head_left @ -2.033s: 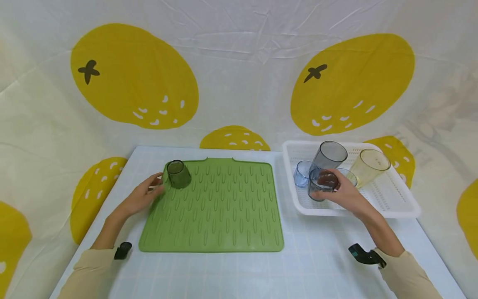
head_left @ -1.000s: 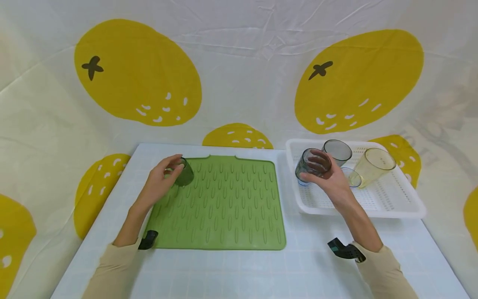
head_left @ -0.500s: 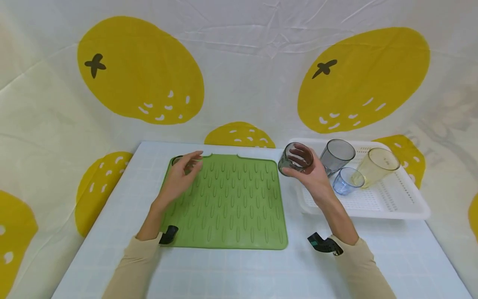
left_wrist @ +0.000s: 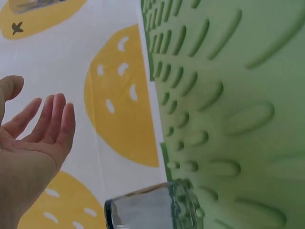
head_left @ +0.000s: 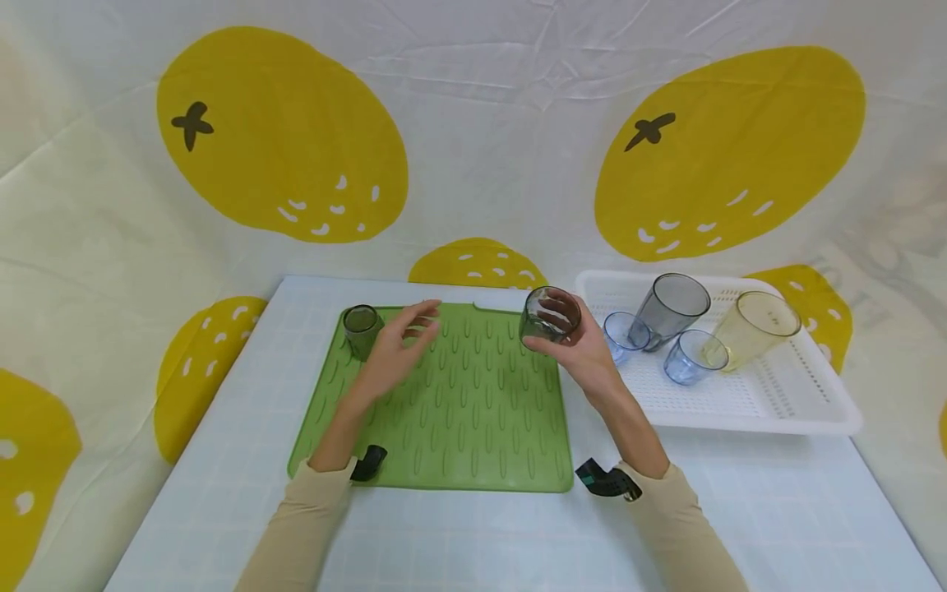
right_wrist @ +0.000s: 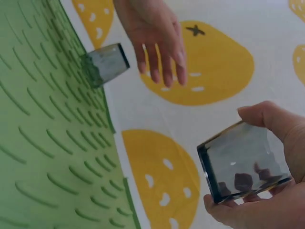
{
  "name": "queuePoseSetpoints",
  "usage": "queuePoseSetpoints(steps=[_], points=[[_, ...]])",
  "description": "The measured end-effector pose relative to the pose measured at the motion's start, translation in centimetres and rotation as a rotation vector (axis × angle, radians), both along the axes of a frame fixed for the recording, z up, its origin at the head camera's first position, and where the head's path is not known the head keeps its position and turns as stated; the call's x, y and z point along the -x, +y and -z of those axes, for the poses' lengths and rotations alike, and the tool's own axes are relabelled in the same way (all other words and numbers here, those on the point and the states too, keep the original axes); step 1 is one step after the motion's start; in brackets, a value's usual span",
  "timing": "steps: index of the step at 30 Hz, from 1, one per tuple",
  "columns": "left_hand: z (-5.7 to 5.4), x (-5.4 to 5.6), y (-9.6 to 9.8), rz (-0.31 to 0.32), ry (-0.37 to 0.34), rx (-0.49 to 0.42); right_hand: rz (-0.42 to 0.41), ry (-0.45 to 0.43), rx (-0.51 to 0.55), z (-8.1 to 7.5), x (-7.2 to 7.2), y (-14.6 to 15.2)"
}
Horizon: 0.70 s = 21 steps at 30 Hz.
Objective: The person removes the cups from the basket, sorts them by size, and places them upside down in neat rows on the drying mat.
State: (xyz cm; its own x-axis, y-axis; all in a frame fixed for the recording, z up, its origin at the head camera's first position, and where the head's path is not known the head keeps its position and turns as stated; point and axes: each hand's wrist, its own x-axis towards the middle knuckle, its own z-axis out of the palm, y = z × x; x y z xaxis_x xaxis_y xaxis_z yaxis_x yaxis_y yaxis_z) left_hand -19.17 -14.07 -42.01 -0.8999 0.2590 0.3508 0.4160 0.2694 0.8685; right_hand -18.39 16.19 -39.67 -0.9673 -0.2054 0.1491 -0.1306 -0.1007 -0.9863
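Note:
My right hand (head_left: 588, 353) grips a short grey glass tumbler (head_left: 540, 321) by its side, over the back right of the green ribbed drying mat (head_left: 473, 427). In the right wrist view, fingers show through the wall of this tumbler (right_wrist: 243, 160), whose thick dark base points toward the mat. My left hand (head_left: 395, 353) hovers over the mat's left half with fingers loosely bent, holding nothing. Close beside it, a dark tumbler (head_left: 361, 333) stands at the mat's back left corner; in the right wrist view this tumbler (right_wrist: 106, 64) appears mouth down, thick base uppermost.
On the right stands a white perforated plastic basket (head_left: 795, 419). Inside are a tall grey glass (head_left: 672, 308), a tall yellow glass (head_left: 758, 329), and two small blue glasses, one blue glass (head_left: 691, 362) nearer the front. A curtain with yellow fruit shapes (head_left: 281, 131) hangs behind the table.
My right hand has lifted the grey tumbler out of the basket and carried it left over the mat. My left hand has moved right, past the standing tumbler, which is uncovered again.

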Motion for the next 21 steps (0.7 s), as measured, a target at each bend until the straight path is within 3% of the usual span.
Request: queuePoseSetpoints(steps=[15,21], points=[[0.7,0.2,3.9,0.084,-0.036,-0.082,-0.049,0.003,0.005,1.9,0.2,-4.5],[0.7,-0.1,5.1,0.081,-0.070,-0.086,-0.065,-0.005,-0.010,2.7,0.3,-5.3]])
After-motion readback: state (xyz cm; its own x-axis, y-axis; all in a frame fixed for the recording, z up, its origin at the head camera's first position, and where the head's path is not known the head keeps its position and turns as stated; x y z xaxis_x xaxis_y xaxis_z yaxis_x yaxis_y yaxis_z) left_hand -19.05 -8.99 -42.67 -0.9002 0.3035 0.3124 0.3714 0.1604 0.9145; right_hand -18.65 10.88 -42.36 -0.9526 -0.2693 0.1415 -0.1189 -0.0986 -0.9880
